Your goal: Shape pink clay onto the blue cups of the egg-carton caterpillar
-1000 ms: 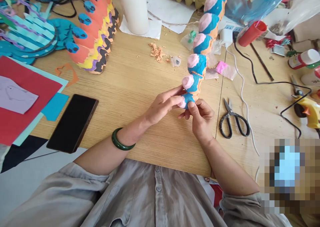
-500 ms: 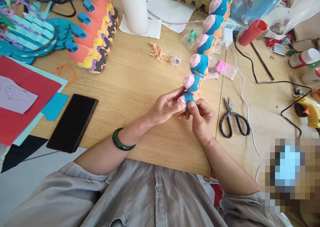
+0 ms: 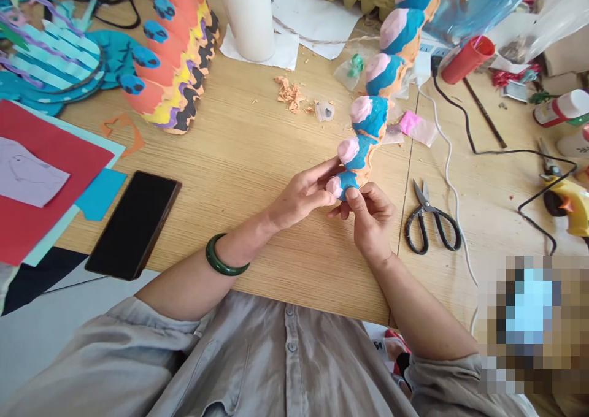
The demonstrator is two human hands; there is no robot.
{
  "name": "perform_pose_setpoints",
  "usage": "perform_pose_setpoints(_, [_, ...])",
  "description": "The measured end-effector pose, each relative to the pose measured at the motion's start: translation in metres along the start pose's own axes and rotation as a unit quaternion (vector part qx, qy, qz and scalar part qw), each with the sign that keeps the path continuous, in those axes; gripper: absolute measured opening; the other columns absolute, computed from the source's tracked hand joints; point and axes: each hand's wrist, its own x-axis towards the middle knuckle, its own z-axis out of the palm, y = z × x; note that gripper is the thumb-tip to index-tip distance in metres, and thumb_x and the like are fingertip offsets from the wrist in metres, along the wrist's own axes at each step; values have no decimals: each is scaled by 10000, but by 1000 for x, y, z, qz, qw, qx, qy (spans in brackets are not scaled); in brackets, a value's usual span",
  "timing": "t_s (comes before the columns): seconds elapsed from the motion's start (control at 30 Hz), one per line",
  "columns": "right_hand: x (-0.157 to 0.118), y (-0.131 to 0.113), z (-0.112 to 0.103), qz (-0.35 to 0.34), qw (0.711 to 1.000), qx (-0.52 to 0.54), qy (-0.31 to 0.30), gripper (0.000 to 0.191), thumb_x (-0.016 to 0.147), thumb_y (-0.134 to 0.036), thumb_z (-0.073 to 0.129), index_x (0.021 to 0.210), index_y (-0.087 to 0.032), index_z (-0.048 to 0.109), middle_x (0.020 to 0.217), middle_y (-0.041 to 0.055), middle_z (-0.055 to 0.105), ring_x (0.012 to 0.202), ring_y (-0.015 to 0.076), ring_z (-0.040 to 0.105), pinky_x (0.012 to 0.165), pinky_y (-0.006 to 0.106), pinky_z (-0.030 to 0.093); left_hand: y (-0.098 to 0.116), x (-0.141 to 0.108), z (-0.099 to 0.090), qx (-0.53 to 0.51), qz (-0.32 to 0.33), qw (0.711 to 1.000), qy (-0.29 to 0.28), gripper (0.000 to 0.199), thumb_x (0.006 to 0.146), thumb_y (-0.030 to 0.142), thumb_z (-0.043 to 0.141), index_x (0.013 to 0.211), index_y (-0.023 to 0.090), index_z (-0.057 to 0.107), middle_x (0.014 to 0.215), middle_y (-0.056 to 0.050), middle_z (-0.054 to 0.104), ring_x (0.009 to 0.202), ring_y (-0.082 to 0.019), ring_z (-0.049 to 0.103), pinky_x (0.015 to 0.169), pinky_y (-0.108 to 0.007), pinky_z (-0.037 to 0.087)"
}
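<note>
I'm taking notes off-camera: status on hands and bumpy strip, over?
Right hand pinching near end of bumpy blue-and-pink strip. Left hand touching same end. Strip's far end out of frame. Scissors beside right hand, not blocking.

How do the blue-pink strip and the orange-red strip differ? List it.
Tips: the blue-pink strip has pink ones; the orange-red strip has blue ones marked black.
Pose: the right hand grips the blue-pink strip; the orange-red strip rests on the table.
Shared: both are rows of rounded bumps.

The top edge crops the bumpy strip [image 3: 389,76], which hides some fingertips of the left hand [image 3: 297,201].
</note>
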Motion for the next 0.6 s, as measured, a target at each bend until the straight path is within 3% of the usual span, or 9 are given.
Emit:
perform_pose_setpoints(0.07, [1, 0, 0, 3, 1000, 2, 0, 371, 873, -586, 852, 793, -256, 703, 631, -64, 585, 506, 96, 531, 545, 287, 651, -1, 1, -1, 16, 3, 1000, 16, 589, 917, 443, 775, 1455, 222, 686, 1367, -121, 742, 893, -191, 748, 797, -328, 626])
perform_pose_setpoints(0.23, [2, 2, -1, 23, 999, 25, -9, 371, 862, -567, 870, 770, -252, 697, 597, -72, 570, 507, 95, 531, 562, 284, 664, -6, 1, -3, 99, 29, 993, 60, 623, 943, 488, 771, 1481, 188, 679, 1367, -134, 761, 1196, -263, 748, 974, -349, 638])
perform_pose_setpoints(0.4, [5, 4, -4, 46, 998, 46, -16, 378, 875, -569, 860, 769, -245, 694, 579, -73, 576, 498, 94, 532, 575, 291, 675, -7, 0, -4, 117, 27, 991, 52, 665, 984, 545, 703, 1541, 188, 641, 1311, -125, 785, 1044, -236, 782, 927, -358, 659])
perform_pose_setpoints(0.6, [9, 2, -6, 66, 995, 76, -5, 400, 855, -578, 869, 744, -248, 673, 586, -76, 573, 516, 93, 507, 594, 286, 683, -7, 4, -5, 11, 16, 999, 46, 599, 976, 524, 689, 1481, 202, 684, 1387, -127, 758, 1151, -232, 760, 955, -338, 649])
